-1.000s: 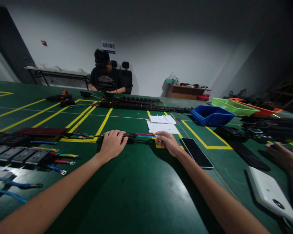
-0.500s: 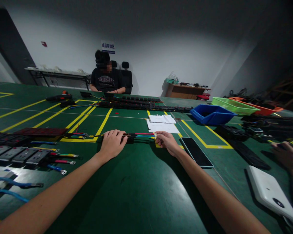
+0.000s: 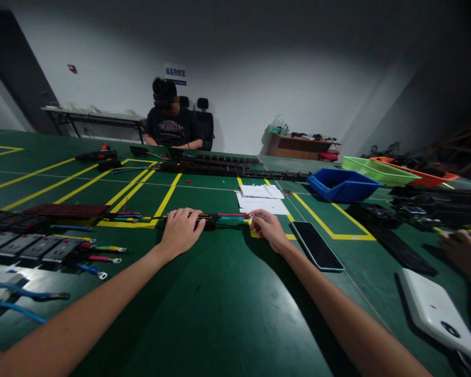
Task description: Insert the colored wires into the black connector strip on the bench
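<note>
My left hand is closed over a bundle of cables and a dark part lying on the green table, its fingers over the top. From under it, red and green-blue wires run to the right, close together. Their lug ends sit at the fingertips of my right hand, which pinches them. The fingers hide part of the lugs. Left of my left hand, more coloured wires with metal lugs stick out from black socket strips.
A phone lies by my right forearm, with a white device beyond it. Papers, a blue bin and a long black strip are farther back. Another person's hand is at far right; a person sits opposite.
Both hands stay almost in place. Between them, the wires now lie slightly closer together, and the lug ends at my right fingertips have shifted a little.
</note>
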### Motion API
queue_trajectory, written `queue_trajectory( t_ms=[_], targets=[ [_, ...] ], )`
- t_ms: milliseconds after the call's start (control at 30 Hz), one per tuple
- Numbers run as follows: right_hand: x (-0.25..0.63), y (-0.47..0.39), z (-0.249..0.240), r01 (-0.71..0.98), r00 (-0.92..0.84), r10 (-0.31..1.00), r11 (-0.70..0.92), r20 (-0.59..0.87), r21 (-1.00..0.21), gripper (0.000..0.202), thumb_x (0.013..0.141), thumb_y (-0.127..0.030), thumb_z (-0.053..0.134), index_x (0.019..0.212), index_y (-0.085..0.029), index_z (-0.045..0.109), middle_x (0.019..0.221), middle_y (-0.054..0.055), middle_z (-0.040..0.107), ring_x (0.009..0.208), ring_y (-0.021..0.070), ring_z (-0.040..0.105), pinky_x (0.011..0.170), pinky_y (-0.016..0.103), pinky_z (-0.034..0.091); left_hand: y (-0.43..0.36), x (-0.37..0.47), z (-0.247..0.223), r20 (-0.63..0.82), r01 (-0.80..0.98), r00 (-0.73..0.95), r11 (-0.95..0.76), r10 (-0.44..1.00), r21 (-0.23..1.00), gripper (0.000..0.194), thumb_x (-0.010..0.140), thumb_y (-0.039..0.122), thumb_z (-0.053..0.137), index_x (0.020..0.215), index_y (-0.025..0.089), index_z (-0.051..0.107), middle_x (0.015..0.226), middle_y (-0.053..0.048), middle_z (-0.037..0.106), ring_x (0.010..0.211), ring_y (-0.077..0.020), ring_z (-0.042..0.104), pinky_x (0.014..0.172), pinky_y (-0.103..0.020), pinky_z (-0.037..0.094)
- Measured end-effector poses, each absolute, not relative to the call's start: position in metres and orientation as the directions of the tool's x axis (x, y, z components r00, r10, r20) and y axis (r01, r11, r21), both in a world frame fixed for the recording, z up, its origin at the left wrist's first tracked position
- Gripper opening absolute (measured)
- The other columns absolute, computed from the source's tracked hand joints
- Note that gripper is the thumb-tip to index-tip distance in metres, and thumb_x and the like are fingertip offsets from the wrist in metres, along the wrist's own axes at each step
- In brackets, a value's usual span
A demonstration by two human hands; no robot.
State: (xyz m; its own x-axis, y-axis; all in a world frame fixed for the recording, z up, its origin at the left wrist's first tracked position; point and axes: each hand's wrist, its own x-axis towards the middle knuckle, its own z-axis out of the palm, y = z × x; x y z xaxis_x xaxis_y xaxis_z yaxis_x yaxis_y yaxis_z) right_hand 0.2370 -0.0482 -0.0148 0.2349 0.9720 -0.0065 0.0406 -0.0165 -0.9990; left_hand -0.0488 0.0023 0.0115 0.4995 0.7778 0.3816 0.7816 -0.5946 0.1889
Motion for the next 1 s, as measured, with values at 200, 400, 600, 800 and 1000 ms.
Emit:
queue_trajectory(
  t_ms=[200,400,600,800,1000],
  targets=[
    [0.2368,-0.0525,-0.0126,0.028,0.229,0.973,0.008,0.014,-1.0,0.03,0.068,-0.036,0.072,0.091,-0.02,0.067,0.07,-0.001,0.062,0.058,0.0119,0.057,0.043,0.019,0.044,0.0029,-0.0483,0.0109,0.38,0.78,0.501,-0.596,0.778,0.19,0.053,0.102,0.05,0.031,0.124,0.018,0.066,0.12,-0.013,0.068,0.113,-0.0296,0.06,0.104,-0.053,0.042],
    [0.2393,-0.0548,-0.0145,0.068,0.184,0.978,0.084,0.095,-0.994,0.044,0.07,-0.041,0.078,0.107,-0.021,0.067,0.075,-0.001,0.061,0.061,0.0122,0.059,0.045,0.02,0.046,0.0036,-0.0486,0.0097,0.388,0.776,0.5,-0.599,0.774,0.195,0.052,0.101,0.05,0.031,0.123,0.019,0.066,0.121,-0.012,0.068,0.114,-0.0293,0.06,0.104,-0.052,0.041],
    [0.2398,-0.0527,-0.0182,0.084,0.197,0.974,0.099,0.114,-0.992,0.056,0.071,-0.049,0.079,0.117,-0.021,0.064,0.083,0.0,0.062,0.062,0.0125,0.062,0.043,0.02,0.046,0.003,-0.0488,0.0104,0.38,0.782,0.501,-0.594,0.778,0.186,0.053,0.102,0.05,0.03,0.124,0.018,0.066,0.121,-0.013,0.068,0.114,-0.0292,0.06,0.104,-0.052,0.041],
    [0.2409,-0.0515,-0.0199,0.1,0.232,0.966,0.095,0.116,-0.99,0.058,0.07,-0.055,0.08,0.113,-0.019,0.067,0.08,0.002,0.064,0.062,0.0136,0.062,0.045,0.021,0.048,0.0036,-0.0484,0.0099,0.39,0.783,0.499,-0.596,0.774,0.181,0.051,0.101,0.05,0.031,0.122,0.019,0.067,0.119,-0.013,0.069,0.112,-0.0296,0.06,0.103,-0.052,0.041],
    [0.2419,-0.0523,-0.0177,0.049,0.224,0.97,0.09,0.098,-0.995,0.058,0.068,-0.056,0.082,0.112,-0.02,0.068,0.082,0.003,0.067,0.063,0.0133,0.062,0.045,0.02,0.044,0.0051,-0.0484,0.0076,0.39,0.781,0.496,-0.595,0.776,0.19,0.052,0.101,0.051,0.031,0.123,0.019,0.066,0.12,-0.013,0.068,0.112,-0.0295,0.06,0.103,-0.052,0.041]
  ],
)
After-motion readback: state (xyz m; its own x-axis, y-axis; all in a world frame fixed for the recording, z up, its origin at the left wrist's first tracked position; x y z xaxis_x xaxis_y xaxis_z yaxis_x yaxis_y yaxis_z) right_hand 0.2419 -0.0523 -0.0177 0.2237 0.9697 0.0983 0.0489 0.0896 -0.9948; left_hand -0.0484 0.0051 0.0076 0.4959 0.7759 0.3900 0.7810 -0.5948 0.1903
